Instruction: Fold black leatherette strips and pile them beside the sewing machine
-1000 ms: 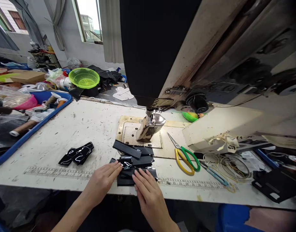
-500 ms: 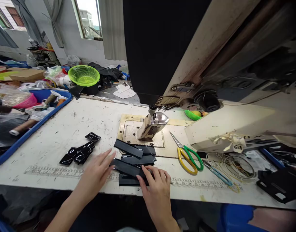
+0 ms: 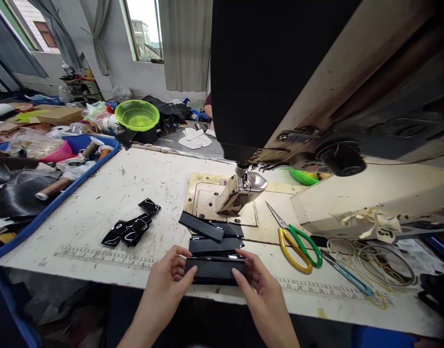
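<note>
Between my two hands is a flat black strip (image 3: 215, 270), lying level over other strips near the table's front edge. My left hand (image 3: 171, 278) pinches its left end, thumb on top and fingers curled behind. At the right end my right hand (image 3: 260, 280) grips it the same way. Several more black strips (image 3: 216, 245) with shiny edges are spread just beyond, one of them (image 3: 201, 226) lying aslant. To the left is a small pile of glossy black pieces (image 3: 129, 228). A sewing machine post (image 3: 239, 193) rises behind the strips.
Scissors with yellow and green handles (image 3: 296, 241) lie right of the strips, beside blue-handled snips (image 3: 352, 278) and tangled thread. A ruler scale (image 3: 106, 256) runs along the table front. A blue tray (image 3: 55, 205) of spools stands left; the machine head (image 3: 279, 72) overhangs the right.
My left hand has come right to the strip's left end, and my right hand has shifted to its right end. The strip now lies straight between both. The camera view has turned slightly.
</note>
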`<act>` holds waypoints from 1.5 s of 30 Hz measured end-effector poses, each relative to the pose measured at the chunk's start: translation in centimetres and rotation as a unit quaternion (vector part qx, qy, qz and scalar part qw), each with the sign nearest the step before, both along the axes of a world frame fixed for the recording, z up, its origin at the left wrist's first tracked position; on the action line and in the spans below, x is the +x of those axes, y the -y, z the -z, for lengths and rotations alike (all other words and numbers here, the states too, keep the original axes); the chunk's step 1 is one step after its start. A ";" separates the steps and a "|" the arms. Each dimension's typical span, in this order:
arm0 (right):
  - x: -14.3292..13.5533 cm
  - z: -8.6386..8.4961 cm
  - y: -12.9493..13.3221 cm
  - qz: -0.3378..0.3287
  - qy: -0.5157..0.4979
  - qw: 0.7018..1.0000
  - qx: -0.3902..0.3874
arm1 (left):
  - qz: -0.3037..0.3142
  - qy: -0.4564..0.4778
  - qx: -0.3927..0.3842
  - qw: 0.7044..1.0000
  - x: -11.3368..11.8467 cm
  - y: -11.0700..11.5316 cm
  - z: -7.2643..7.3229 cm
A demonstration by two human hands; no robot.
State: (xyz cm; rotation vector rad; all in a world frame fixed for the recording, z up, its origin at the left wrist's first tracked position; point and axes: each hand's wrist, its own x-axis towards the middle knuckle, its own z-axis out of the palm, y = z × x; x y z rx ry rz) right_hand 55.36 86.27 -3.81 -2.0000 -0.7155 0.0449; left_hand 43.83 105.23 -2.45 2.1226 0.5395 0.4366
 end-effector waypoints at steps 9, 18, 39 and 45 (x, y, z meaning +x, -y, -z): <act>-2.3 2.9 -1.2 0.080 0.205 0.975 0.020 | -0.068 0.037 0.205 0.976 0.2 3.6 2.6; -2.9 2.0 -0.2 -0.084 0.196 0.975 -0.061 | 0.022 0.083 0.325 0.942 -0.3 4.3 3.0; -0.1 2.5 1.0 -0.197 0.293 0.933 -0.064 | 0.113 0.124 0.387 0.907 -1.3 3.2 5.0; -0.2 2.7 0.9 -0.205 0.304 0.926 -0.092 | 0.140 0.102 0.398 0.901 -1.3 2.8 4.8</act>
